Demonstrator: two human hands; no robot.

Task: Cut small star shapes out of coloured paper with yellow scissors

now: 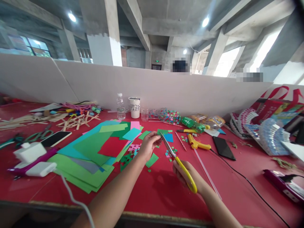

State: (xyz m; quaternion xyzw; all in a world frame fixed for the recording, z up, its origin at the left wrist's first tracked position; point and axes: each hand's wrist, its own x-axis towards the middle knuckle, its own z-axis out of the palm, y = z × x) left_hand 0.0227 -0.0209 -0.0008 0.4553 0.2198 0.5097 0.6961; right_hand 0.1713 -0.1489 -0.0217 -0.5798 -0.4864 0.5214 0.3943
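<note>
My right hand grips a pair of yellow-handled scissors, its metal blades pointing up and to the left. The fingers of my left hand are pinched on a small piece of green paper at the blade tips. How far the blades are apart is too small to tell. Below the scissors lie small colored paper stars. A green paper scrap rests under my left wrist. Beside my left forearm are green and pink star cutouts.
Colored paper sheets spread on the left of the red table. A water bottle and paper cup stand behind. On the right lie a yellow glue gun with a cord, a black phone and a power strip.
</note>
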